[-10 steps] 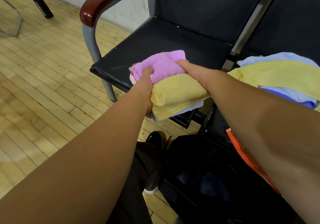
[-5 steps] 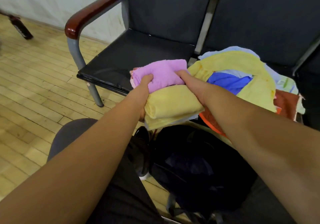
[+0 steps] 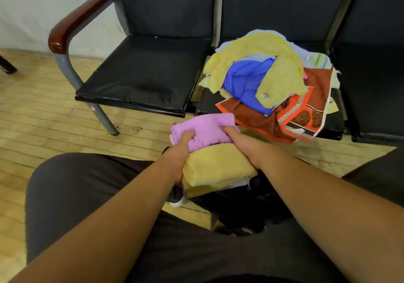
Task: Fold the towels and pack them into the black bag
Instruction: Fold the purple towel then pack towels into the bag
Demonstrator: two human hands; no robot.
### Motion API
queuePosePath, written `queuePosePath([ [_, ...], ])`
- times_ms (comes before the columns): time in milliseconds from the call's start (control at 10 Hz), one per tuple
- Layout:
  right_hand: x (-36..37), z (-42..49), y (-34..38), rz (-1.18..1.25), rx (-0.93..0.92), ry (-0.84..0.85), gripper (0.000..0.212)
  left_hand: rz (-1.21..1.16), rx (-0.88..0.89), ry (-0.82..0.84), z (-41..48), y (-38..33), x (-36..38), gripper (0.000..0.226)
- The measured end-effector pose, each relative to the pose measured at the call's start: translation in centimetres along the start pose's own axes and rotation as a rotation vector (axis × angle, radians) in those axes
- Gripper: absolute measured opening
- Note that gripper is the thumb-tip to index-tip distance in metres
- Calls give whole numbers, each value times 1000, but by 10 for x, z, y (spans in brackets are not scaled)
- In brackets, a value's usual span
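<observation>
Pink on top and yellow beneath, with a pale edge showing at the bottom, the stack of folded towels [image 3: 215, 158] hangs just above the black bag [image 3: 251, 208], which sits low between the person's knees. The stack lies squarely between the two hands. The left hand [image 3: 182, 149] grips its left side and the right hand [image 3: 243, 146] its right side. Each thumb presses into the pink towel [image 3: 207, 129] on top, while the other fingers wrap round the sides, mostly hidden. Squeezing from both sides likely keeps the layers from sliding apart and narrows the bundle enough to go down into the bag. How wide the bag's mouth stands cannot be told, since the stack and forearms cover most of it. Farther off and to the right, a loose heap of towels [image 3: 260, 72] in yellow, blue and orange-brown lies on the middle chair seat [image 3: 207, 106], probably kept there within reach for folding. The left seat [image 3: 142, 75] has a wooden armrest [image 3: 74, 22], and a plank floor [image 3: 43, 118] runs below.
</observation>
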State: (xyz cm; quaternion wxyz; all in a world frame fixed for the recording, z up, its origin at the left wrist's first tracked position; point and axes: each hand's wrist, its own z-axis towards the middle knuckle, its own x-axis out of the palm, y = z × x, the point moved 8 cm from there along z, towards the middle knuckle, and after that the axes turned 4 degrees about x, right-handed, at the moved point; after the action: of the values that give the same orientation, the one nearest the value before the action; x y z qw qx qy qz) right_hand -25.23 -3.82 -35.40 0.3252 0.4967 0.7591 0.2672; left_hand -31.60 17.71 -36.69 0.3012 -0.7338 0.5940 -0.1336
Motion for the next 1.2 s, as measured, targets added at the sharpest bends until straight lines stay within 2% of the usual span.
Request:
queuePosePath([
  [100, -5, 7, -33, 82, 100, 58, 45, 116, -35, 16, 28, 6, 18, 142],
  [200, -17, 21, -60, 159, 200, 10, 50, 169, -34, 46, 50, 10, 41, 135],
  [300, -32, 37, -87, 151, 267, -31, 59, 156, -53, 86, 103, 34, 74, 142],
  [400, -47, 53, -122, 160, 362, -58, 52, 191, -122, 84, 126, 61, 104, 138],
  [500, -46, 62, -161, 189, 465, -54, 62, 204, -214, 96, 117, 84, 116, 126],
  [600, -41, 81, -201, 227, 513, -83, 55, 260, -300, 114, 144, 112, 130, 130],
  [700, -34, 102, -233, 265, 570, -82, 75, 266, -267, 166, 151, 112, 139, 101],
  [800, -27, 122, -241, 261, 612, -13, 77, 225, -259, 198, 172, 124, 141, 89],
  [900, -28, 149, -257, 241, 648, -35, 93, 237, -292, 198, 197, 132, 145, 90],
  [1000, -32, 174, -270, 138, 623, -88, 93, 224, -262, 205, 217, 133, 156, 73],
  [1100, -35, 178, -255, 128, 614, -89, 69, 244, -173, 208, 232, 132, 166, 58],
  [1200, -36, 193, -258, 177, 588, -84, 64, 292, -11, 188, 247, 115, 172, 67],
])
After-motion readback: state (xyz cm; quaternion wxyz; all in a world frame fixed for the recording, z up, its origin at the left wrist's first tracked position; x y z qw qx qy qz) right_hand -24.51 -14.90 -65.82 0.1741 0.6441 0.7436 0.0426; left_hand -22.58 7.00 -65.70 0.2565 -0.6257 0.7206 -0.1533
